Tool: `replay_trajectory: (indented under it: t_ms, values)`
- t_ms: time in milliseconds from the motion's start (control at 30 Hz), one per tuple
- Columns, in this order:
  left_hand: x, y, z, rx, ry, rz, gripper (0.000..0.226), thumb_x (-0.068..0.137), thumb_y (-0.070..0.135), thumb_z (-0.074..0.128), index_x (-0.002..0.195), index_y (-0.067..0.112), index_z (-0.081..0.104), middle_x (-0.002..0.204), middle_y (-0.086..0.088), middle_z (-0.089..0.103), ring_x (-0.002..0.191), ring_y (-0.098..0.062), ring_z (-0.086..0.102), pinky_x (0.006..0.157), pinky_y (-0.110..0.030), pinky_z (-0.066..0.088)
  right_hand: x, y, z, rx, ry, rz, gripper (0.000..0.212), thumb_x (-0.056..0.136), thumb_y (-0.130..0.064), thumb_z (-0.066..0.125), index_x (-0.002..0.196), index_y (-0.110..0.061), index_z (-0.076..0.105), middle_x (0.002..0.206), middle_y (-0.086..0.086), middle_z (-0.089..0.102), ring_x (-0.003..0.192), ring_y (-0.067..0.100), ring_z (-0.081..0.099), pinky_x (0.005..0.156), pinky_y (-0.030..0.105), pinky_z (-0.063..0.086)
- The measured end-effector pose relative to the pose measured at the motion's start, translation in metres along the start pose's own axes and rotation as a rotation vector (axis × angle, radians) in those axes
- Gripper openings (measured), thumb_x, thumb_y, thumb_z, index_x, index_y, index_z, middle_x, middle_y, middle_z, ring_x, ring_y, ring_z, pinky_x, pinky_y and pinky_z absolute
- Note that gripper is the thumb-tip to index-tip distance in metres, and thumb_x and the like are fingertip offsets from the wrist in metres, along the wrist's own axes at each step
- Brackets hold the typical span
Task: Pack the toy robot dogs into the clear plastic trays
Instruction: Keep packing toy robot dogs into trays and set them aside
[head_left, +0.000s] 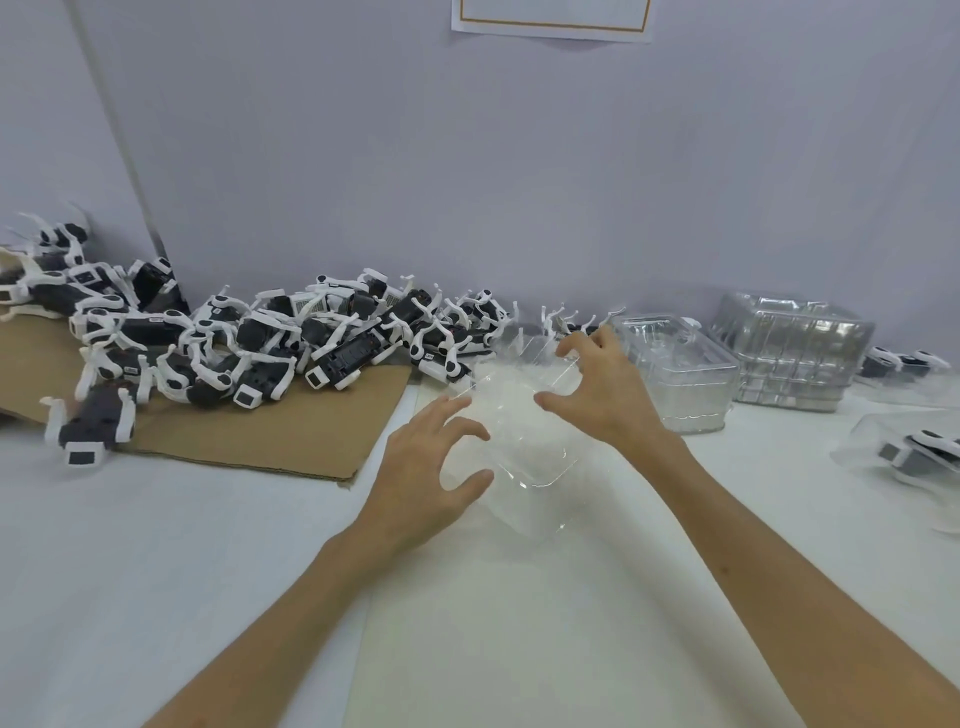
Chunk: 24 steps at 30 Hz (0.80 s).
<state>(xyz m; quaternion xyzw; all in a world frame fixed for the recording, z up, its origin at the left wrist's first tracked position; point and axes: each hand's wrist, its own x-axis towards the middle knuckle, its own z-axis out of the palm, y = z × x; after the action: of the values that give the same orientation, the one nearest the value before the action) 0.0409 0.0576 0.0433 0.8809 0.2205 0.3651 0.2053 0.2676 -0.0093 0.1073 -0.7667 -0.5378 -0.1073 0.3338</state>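
A clear plastic tray (524, 441) lies on the white table in front of me, blurred. My left hand (431, 467) hovers at its left side with fingers spread and bent, thumb by the near left edge. My right hand (597, 384) reaches over the tray's far right part, fingers spread, fingertips at the far rim. Neither hand plainly grips it. A large heap of black-and-white toy robot dogs (291, 338) lies on brown cardboard (291, 431) at the left. One dog (88, 421) sits apart at the cardboard's near left edge.
Stacks of clear trays (685, 379) (795, 353) stand at the back right against the wall. At the far right are trays with dogs inside (914, 452) (898, 364). White table surface stretches towards me between my forearms.
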Motion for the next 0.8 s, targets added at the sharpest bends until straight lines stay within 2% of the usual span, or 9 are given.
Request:
replay_trajectory:
  t_ms: [133,233,300,367,467,533,667,733,800]
  values:
    - [-0.001,-0.001,0.001,0.065,0.031,0.043,0.03,0.082,0.045,0.068,0.11,0.032,0.064,0.133,0.014,0.053,0.138,-0.008,0.036,0.107,-0.027,0.018,0.013,0.006,-0.015,0.391,0.031,0.128,0.059,0.065,-0.045,0.088,0.11,-0.023,0.058,0.101,-0.002,0.047,0.081,0.014,0.054,0.076,0.028,0.047]
    - [-0.001,0.001,0.001,0.097,0.064,0.061,0.026,0.081,0.047,0.066,0.101,0.031,0.064,0.112,0.021,0.058,0.119,-0.004,0.047,0.106,-0.023,0.019,0.023,0.019,-0.032,0.67,0.077,0.289,0.048,0.066,-0.045,0.088,0.101,-0.024,0.061,0.092,-0.002,0.052,0.082,0.019,0.06,0.086,0.047,0.057]
    - [-0.002,0.0,0.001,0.097,0.059,0.057,0.025,0.081,0.049,0.064,0.1,0.033,0.064,0.1,0.023,0.061,0.11,-0.003,0.052,0.107,-0.026,0.021,0.025,0.032,-0.039,0.635,0.152,0.362,0.047,0.065,-0.044,0.09,0.097,-0.025,0.061,0.1,0.001,0.056,0.097,0.026,0.064,0.093,0.05,0.054]
    - [-0.002,0.001,0.0,0.096,0.062,0.051,0.025,0.081,0.05,0.064,0.1,0.035,0.063,0.093,0.022,0.063,0.105,-0.001,0.053,0.106,-0.02,0.017,0.022,0.046,-0.04,0.516,0.175,0.403,0.055,0.062,-0.043,0.091,0.102,-0.022,0.059,0.114,0.002,0.054,0.109,0.024,0.058,0.097,0.043,0.051]
    - [-0.003,0.003,-0.001,0.091,0.062,0.055,0.025,0.081,0.052,0.063,0.099,0.036,0.063,0.09,0.022,0.062,0.102,0.003,0.052,0.105,-0.012,0.009,0.009,0.061,-0.036,0.228,0.147,0.37,0.06,0.063,-0.031,0.091,0.108,-0.016,0.055,0.12,0.005,0.038,0.109,0.02,0.045,0.094,0.028,0.038]
    - [-0.003,0.003,-0.001,0.09,0.066,0.059,0.024,0.081,0.053,0.063,0.099,0.037,0.063,0.09,0.022,0.062,0.102,0.004,0.051,0.106,-0.014,0.01,0.005,0.063,-0.032,0.157,0.186,0.295,0.051,0.068,-0.026,0.087,0.107,-0.015,0.057,0.116,0.005,0.036,0.103,0.022,0.049,0.089,0.024,0.037]
    - [-0.003,0.002,0.0,0.09,0.077,0.065,0.024,0.08,0.052,0.064,0.099,0.036,0.064,0.09,0.021,0.063,0.102,0.003,0.052,0.105,-0.014,0.011,0.021,0.059,-0.047,0.289,0.435,0.295,0.04,0.076,-0.036,0.08,0.109,-0.018,0.068,0.108,0.006,0.058,0.084,0.016,0.062,0.074,0.011,0.044]
    - [-0.003,0.002,0.0,0.089,0.077,0.066,0.025,0.08,0.051,0.065,0.099,0.036,0.065,0.09,0.021,0.063,0.103,0.003,0.052,0.105,-0.011,0.009,0.037,0.066,-0.062,0.497,0.494,0.441,0.036,0.077,-0.045,0.078,0.104,-0.021,0.07,0.098,0.002,0.065,0.088,0.018,0.067,0.078,0.023,0.054]
    - [-0.003,0.002,0.0,0.092,0.078,0.068,0.025,0.08,0.052,0.065,0.099,0.036,0.065,0.09,0.022,0.063,0.103,0.002,0.053,0.105,-0.011,0.008,0.049,0.08,-0.077,0.647,0.49,0.596,0.036,0.077,-0.052,0.077,0.095,-0.022,0.07,0.088,-0.002,0.065,0.082,0.016,0.067,0.073,0.032,0.055]
